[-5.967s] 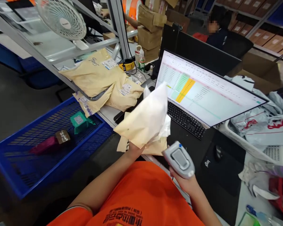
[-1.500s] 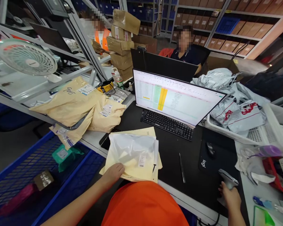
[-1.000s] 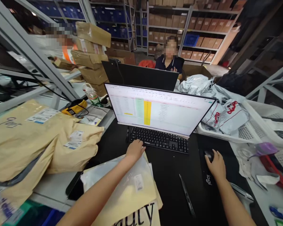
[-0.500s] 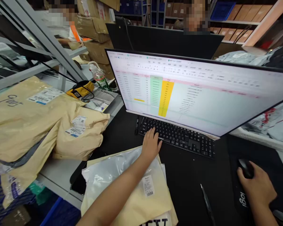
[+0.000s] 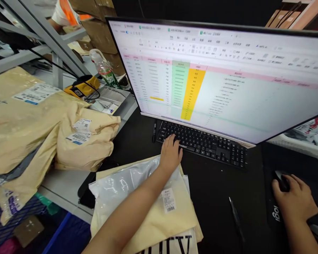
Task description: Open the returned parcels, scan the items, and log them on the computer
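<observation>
My left hand (image 5: 171, 153) lies with fingers stretched out over the left end of a black keyboard (image 5: 209, 143). Under my left forearm is a stack of pale yellow mailing bags (image 5: 175, 225), the top one partly clear plastic with a barcode label (image 5: 169, 200). At the far right my right hand (image 5: 295, 201) is wrapped over a black computer mouse (image 5: 282, 181) on a dark mouse pad (image 5: 274, 165). Behind the keyboard stands a wide monitor (image 5: 228, 88) with a spreadsheet on it. A pen (image 5: 235, 217) lies on the black desk between my hands.
Large labelled mailing bags (image 5: 21, 106) are heaped at the left, beside a yellow device (image 5: 82, 86) with a black cable and a bottle (image 5: 106, 72). A dark phone-like object (image 5: 87, 197) lies near the stack. Blue crates (image 5: 71, 234) stand below. Another person's sleeve (image 5: 66, 12) shows behind.
My view has tilted down, so the monitor sits higher in the picture. My left hand remains on the keyboard and my right hand on the mouse, with little visible movement.
</observation>
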The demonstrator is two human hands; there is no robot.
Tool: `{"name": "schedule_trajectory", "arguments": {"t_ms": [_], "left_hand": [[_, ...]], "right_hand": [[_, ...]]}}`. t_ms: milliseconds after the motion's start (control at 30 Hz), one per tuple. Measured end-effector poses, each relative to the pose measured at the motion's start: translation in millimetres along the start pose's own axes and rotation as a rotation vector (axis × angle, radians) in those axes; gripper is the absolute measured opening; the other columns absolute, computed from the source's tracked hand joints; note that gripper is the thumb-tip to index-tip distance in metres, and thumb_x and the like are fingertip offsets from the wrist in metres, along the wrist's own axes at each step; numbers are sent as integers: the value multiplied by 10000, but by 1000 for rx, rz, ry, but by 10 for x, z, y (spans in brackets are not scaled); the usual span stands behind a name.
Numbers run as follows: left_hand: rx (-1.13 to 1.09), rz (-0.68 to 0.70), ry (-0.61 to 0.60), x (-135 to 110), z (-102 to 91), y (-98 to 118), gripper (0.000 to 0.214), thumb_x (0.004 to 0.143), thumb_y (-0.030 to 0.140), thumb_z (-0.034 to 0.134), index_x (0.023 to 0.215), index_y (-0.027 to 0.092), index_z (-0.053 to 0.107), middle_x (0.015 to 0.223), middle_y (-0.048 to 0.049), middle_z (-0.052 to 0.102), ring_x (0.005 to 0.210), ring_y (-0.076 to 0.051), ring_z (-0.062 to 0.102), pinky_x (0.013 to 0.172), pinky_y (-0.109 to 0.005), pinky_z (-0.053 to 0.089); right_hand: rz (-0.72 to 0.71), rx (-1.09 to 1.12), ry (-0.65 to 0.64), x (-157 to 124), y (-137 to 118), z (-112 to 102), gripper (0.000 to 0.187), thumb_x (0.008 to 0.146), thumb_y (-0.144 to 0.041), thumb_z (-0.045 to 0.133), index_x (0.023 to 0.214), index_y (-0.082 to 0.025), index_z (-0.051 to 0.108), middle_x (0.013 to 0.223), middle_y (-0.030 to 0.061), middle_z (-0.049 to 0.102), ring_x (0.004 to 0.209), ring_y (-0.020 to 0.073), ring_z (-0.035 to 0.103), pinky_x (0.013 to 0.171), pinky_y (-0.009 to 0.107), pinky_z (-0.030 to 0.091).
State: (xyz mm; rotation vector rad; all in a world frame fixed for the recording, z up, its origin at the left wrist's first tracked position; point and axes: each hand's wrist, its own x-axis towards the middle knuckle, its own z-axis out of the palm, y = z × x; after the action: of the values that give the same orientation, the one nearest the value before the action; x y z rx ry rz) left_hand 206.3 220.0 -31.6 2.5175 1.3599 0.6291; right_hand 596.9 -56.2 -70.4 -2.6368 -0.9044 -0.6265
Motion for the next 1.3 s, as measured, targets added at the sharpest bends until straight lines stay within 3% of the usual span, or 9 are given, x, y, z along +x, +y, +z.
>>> {"name": "schedule_trajectory", "arguments": {"t_ms": [167, 300, 400, 533, 667, 800, 933, 1133, 1300], "left_hand": [[-72, 14, 0, 26, 10, 8, 297, 986, 299, 498, 1225, 137, 563, 1514, -210, 463, 1447, -334, 391, 1205, -539, 327], [-137, 37, 47, 35, -112, -109, 393, 1034, 459, 429, 1248, 150, 541, 1489, -191, 466, 1442, -319, 395, 1206, -531, 315], [-146, 42, 24, -105, -512, -241, 427, 1033, 518, 414, 1284, 193, 531, 1502, -147, 448, 1455, -302, 386, 1212, -526, 300], [-109, 20, -68, -582, -1195, -381, 396, 1027, 480, 426, 1252, 181, 559, 1468, -147, 487, 1414, -311, 431, 1185, -552, 333], [-71, -12, -130, -1162, -1508, -429, 267, 997, 374, 502, 1167, 193, 600, 1410, -151, 538, 1341, -292, 501, 1128, -533, 415], [-111, 14, -183, -1595, -1455, -314, 183, 950, 304, 591, 1106, 215, 625, 1349, -133, 585, 1280, -281, 551, 1069, -512, 482], [-207, 126, -256, -1866, -1343, -74, 192, 917, 300, 658, 1093, 225, 639, 1328, -125, 619, 1264, -290, 570, 1057, -519, 507], [-223, 233, -246, -1952, -1219, 30, 207, 905, 276, 681, 1063, 153, 631, 1294, -179, 642, 1244, -317, 587, 1038, -547, 529], [-258, 231, -266, -1968, -1199, 32, 161, 898, 234, 681, 1022, 136, 649, 1147, -146, 710, 1136, -283, 648, 1032, -512, 547]], "right_hand": [[6, -55, -69, 27, 12, -56, 484, 852, -505, 593, 1239, -227, 677, 1302, 178, 643, 1132, 373, 632, 732, 455, 396], [5, -86, -148, 45, 66, -25, 557, 848, -505, 594, 1320, -210, 595, 1307, 217, 604, 1137, 379, 595, 740, 457, 340], [42, -57, -168, 69, 102, -16, 584, 805, -440, 641, 1340, -219, 569, 1325, 223, 582, 1190, 401, 562, 761, 482, 338], [57, -17, -201, 92, 120, -8, 630, 786, -404, 665, 1367, -192, 547, 1340, 258, 549, 1223, 438, 520, 797, 531, 343], [74, 21, -223, 99, 118, 3, 637, 796, -370, 662, 1386, -176, 518, 1348, 267, 510, 1239, 444, 490, 845, 563, 351], [108, 13, -247, 102, 120, 11, 668, 800, -369, 681, 1411, -179, 487, 1379, 271, 488, 1291, 464, 454, 897, 604, 350], [82, -38, -228, 102, 145, 25, 651, 804, -366, 680, 1391, -149, 500, 1357, 270, 515, 1280, 440, 484, 910, 575, 381], [96, -120, -191, 105, 142, 49, 676, 737, -320, 705, 1372, -189, 518, 1365, 200, 562, 1284, 399, 526, 976, 583, 433], [107, -146, -161, 102, 69, 21, 672, 702, -337, 706, 1341, -182, 566, 1333, 180, 609, 1271, 398, 561, 979, 578, 468]]}}
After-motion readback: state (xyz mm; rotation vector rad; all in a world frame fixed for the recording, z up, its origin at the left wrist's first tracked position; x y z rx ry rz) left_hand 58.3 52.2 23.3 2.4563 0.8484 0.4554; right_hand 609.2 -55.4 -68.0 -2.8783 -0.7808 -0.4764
